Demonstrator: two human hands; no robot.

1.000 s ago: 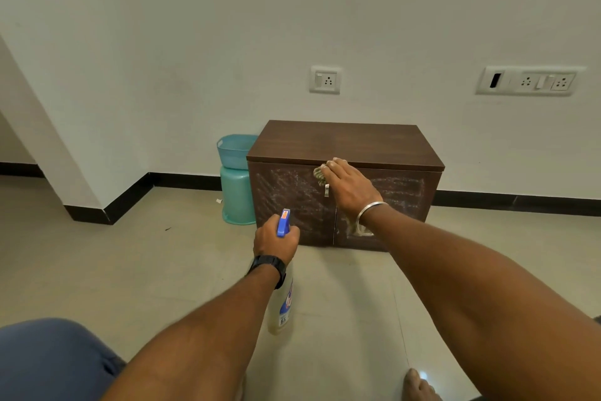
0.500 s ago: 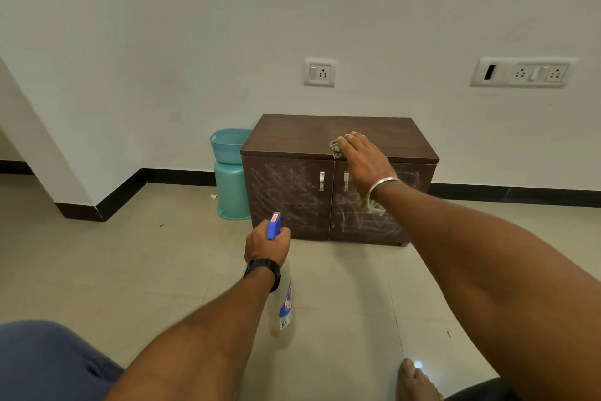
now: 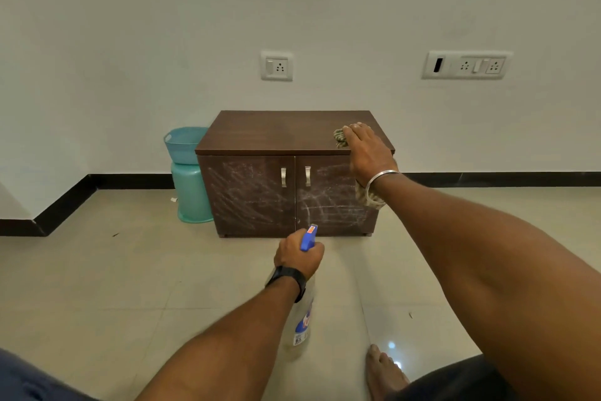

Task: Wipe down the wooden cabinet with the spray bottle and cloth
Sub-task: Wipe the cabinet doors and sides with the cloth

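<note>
Wooden cabinet: low, two doors, back against the white wall, standing on the tiled floor. Long axis runs left to right across your view; the doors face you. Both door fronts carry pale smeared streaks around the two metal handles. The top looks darker and free of streaks from here.

Cloth: bunched on the cabinet top near its front right corner. Your right hand lies flat over it, fingers pressed down and pointing toward the wall and a little left. A tail of cloth hangs below your wrist, in front of the right door.

The relation that matters: nearly all the uncovered top lies to the left of your fingers, along the cabinet's long axis. Your right hand is the one on the work. My reading: the next strokes sweep leftward, and you will need to lean to reach the far left edge.

Spray bottle: upright, low, well short of the cabinet. Your left hand is clenched round its neck. The blue nozzle points forward at the foot of the right door.

Beside the cabinet's left end: teal bin, just apart. Keep the sweep from carrying the cloth off that edge.
</note>
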